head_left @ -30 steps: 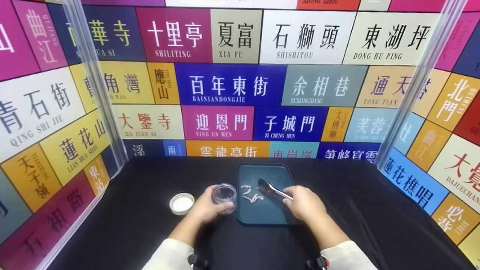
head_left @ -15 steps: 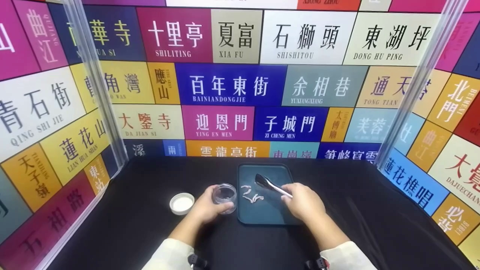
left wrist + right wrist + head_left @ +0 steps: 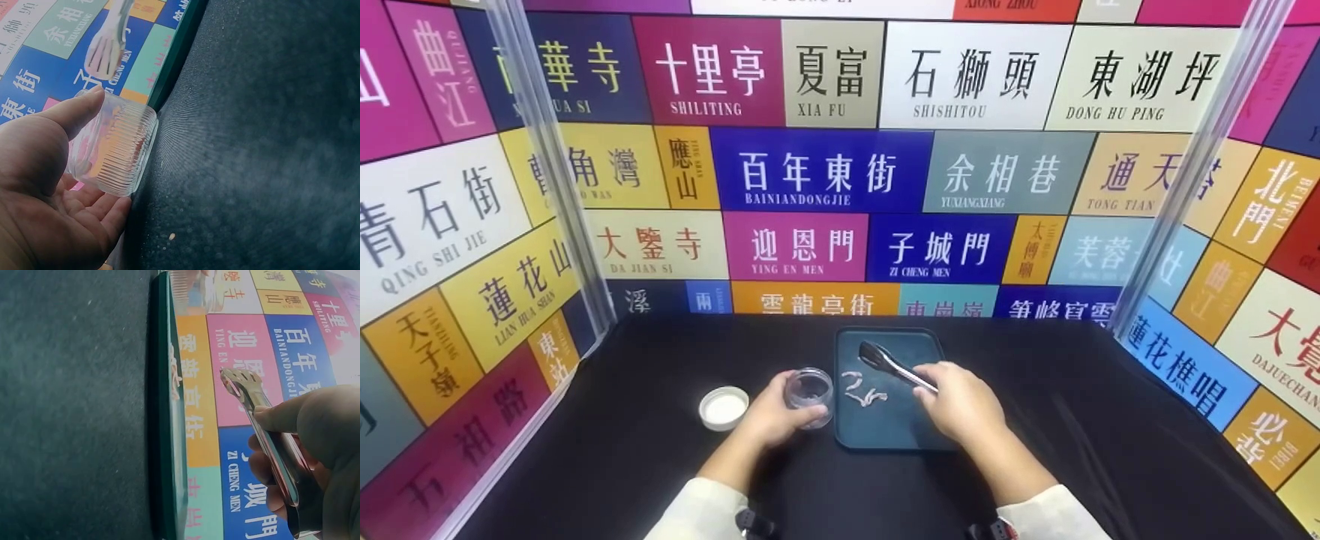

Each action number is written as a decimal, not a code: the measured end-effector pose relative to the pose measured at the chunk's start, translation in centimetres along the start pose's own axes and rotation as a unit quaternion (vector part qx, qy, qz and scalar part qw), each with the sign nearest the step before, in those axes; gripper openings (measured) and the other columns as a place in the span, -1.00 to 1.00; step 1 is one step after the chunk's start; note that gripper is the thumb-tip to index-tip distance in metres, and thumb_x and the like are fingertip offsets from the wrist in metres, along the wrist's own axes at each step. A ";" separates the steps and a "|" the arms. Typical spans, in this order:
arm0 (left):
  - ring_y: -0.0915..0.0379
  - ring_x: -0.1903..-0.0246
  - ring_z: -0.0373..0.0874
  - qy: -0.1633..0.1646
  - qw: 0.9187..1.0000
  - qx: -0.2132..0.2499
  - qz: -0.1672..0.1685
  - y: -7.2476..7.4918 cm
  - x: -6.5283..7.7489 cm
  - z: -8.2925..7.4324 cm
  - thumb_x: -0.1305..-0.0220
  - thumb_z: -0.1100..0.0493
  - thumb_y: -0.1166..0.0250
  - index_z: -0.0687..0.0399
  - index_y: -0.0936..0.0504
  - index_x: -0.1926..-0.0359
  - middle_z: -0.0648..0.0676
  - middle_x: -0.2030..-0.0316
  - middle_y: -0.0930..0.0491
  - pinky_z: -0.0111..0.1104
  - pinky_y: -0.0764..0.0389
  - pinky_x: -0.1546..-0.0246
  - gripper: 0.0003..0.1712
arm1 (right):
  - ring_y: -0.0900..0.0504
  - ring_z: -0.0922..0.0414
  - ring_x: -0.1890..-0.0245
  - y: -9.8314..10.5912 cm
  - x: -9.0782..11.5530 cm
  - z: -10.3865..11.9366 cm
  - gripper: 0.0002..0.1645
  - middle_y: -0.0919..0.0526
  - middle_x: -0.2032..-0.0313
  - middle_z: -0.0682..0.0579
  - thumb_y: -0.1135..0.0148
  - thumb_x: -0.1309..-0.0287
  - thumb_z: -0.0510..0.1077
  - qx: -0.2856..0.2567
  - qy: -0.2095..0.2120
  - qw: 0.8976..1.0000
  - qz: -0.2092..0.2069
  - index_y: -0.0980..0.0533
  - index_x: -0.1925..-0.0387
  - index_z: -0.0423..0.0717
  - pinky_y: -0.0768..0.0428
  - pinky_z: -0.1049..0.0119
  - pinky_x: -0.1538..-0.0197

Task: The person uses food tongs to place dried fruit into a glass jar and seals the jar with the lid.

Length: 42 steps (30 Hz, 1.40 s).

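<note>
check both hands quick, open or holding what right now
Left hand: holding the clear jar.
Right hand: holding the metal tongs.

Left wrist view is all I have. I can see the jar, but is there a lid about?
Observer: Yes, a white lid lies on the black cloth, left of the left hand and apart from the jar.
Operator: I only get the end of the tongs. What has them?
Observer: The right hand grips the tongs.
Operator: And what's on the tray?
Observer: Several pale strips lie on the left part of the tray.
</note>
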<state>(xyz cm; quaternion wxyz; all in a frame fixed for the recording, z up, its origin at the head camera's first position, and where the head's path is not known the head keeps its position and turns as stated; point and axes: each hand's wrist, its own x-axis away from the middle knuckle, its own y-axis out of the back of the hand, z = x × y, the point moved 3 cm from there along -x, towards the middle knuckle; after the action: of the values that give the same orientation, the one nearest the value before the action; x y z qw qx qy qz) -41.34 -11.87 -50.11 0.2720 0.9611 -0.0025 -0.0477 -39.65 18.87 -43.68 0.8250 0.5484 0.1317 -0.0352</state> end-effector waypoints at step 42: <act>-0.51 -0.37 0.24 -0.002 1.000 -0.010 -0.002 0.0 0.0 -0.1 -0.11 -0.14 -0.66 0.16 -0.33 -0.55 0.32 -0.39 -0.55 0.16 -0.42 -0.51 0.12 | -0.79 0.14 0.11 -0.5 2.4 5.0 -0.60 -0.81 0.09 0.26 -0.51 -0.31 0.07 -0.009 0.144 0.986 -0.077 -0.73 -0.16 0.34 -0.78 0.09 0.00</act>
<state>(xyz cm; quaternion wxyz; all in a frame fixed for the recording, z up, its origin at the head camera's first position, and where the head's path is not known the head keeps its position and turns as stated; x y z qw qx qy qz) -41.31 -11.84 -50.02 0.2816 0.9582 -0.0011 -0.0501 -36.53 14.35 -42.95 0.7971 0.5284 0.2917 -0.0181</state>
